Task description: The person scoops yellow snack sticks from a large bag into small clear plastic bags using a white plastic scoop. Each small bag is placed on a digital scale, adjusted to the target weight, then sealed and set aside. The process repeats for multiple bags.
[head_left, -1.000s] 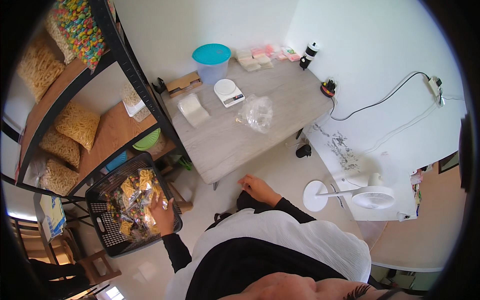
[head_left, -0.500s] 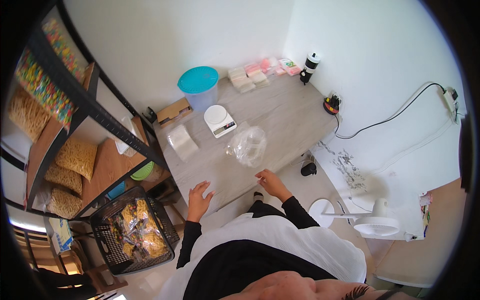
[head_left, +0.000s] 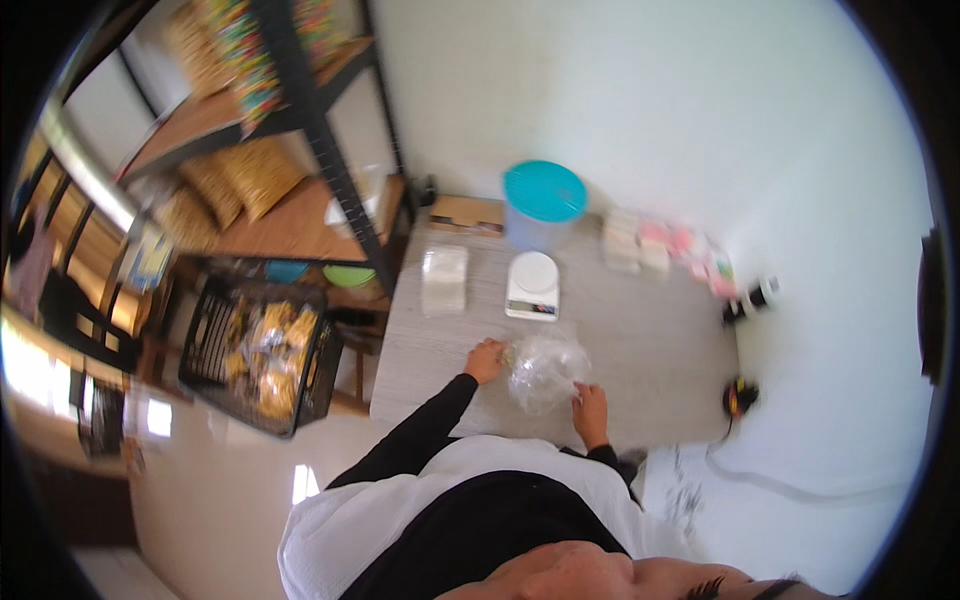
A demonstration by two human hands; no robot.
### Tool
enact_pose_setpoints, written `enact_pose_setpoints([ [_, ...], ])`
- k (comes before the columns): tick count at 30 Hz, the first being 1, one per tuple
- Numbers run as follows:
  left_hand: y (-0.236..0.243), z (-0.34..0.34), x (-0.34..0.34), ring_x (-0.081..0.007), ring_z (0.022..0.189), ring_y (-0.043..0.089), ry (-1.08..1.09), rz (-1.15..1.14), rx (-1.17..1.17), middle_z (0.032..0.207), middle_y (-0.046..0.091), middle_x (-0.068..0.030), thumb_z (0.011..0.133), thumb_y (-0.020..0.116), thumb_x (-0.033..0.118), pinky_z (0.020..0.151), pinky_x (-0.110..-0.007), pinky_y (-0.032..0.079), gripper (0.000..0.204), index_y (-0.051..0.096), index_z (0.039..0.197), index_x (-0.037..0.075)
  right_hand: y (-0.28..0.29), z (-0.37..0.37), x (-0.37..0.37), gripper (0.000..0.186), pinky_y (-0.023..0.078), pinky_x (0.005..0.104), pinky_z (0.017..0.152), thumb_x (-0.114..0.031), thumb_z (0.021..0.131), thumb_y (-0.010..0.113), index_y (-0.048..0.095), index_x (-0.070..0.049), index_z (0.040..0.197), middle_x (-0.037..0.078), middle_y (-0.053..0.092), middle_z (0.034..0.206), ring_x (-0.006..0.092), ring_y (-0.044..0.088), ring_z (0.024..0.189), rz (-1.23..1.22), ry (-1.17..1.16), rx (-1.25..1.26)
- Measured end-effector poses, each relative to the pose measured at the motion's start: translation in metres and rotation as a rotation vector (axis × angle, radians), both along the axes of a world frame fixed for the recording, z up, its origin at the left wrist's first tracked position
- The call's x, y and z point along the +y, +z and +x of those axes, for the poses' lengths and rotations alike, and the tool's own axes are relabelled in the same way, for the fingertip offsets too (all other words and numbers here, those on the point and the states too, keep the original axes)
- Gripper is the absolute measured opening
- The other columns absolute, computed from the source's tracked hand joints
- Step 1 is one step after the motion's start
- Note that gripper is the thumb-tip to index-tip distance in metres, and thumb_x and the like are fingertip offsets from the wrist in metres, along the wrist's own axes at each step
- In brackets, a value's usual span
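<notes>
A crumpled clear plastic bag [head_left: 548,372] lies near the front edge of the grey wooden table [head_left: 660,345], between my hands. At its left end, my left hand [head_left: 486,361] has its fingers closed on the plastic. On the opposite side, my right hand [head_left: 591,412] pinches the bag's edge with bent fingertips. Just beyond the bag sits a white kitchen scale [head_left: 533,287] with nothing on its round plate. Left of the scale is a flat stack of clear bags [head_left: 444,281]. Slight blur softens the fingers.
Behind the scale stands a teal-lidded tub [head_left: 544,193] beside a cardboard box [head_left: 467,214]. Pink and white packets [head_left: 655,246] line the wall, near a black-and-white bottle [head_left: 752,300]. At left are a black basket [head_left: 318,368] of snack packs and a shelf rack [head_left: 318,130].
The view has swung left, so the table now appears further right. Both hands have reached forward from the table's front edge to the plastic bag and closed on its sides.
</notes>
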State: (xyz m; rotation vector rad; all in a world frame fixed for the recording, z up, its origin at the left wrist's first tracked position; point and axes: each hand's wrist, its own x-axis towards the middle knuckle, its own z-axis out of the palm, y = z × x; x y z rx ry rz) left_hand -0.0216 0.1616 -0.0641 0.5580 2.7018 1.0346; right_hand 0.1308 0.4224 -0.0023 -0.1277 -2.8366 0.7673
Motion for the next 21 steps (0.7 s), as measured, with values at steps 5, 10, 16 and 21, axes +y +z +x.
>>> enact_pose_setpoints([
  [5, -0.005, 0.001, 0.024, -0.0345, 0.114, 0.056, 0.072, -0.118, -0.051, 0.121, 0.057, -0.0119, 0.077, 0.07, 0.02, 0.094, -0.052, 0.046, 0.048, 0.064, 0.125, 0.021, -0.024, -0.013, 0.017, 0.033, 0.046, 0.0471, 0.084, -0.011, 0.078, 0.073, 0.067, -0.004, 0.11, 0.019, 0.059, 0.1, 0.0385, 0.057, 0.098, 0.078, 0.056, -0.014],
  [10, -0.006, -0.006, 0.019, -0.0335, 0.115, 0.056, 0.123, -0.168, -0.075, 0.119, 0.057, -0.0092, 0.074, 0.074, 0.024, 0.096, -0.055, 0.042, 0.047, 0.066, 0.12, 0.023, -0.039, -0.04, 0.024, 0.03, 0.047, 0.0442, 0.087, -0.008, 0.071, 0.078, 0.07, -0.003, 0.1, 0.017, 0.059, 0.102, 0.0365, 0.057, 0.1, -0.014, 0.086, -0.148],
  [16, -0.008, -0.008, 0.02, -0.0318, 0.109, 0.058, 0.156, -0.163, -0.043, 0.113, 0.059, -0.007, 0.074, 0.075, 0.026, 0.099, -0.053, 0.038, 0.031, 0.07, 0.105, 0.02, -0.032, -0.058, 0.033, 0.032, 0.046, 0.0438, 0.084, -0.004, 0.07, 0.078, 0.065, -0.005, 0.099, 0.016, 0.058, 0.096, 0.0355, 0.057, 0.095, -0.069, 0.167, -0.108],
  [21, -0.013, -0.001, 0.023, -0.0317, 0.101, 0.061, 0.195, -0.17, -0.013, 0.1, 0.063, -0.0054, 0.076, 0.071, 0.024, 0.1, -0.054, 0.037, 0.018, 0.07, 0.093, 0.02, -0.047, -0.054, 0.043, 0.032, 0.047, 0.0417, 0.081, -0.001, 0.071, 0.075, 0.061, -0.005, 0.1, 0.015, 0.057, 0.093, 0.0328, 0.058, 0.089, -0.246, 0.11, -0.237],
])
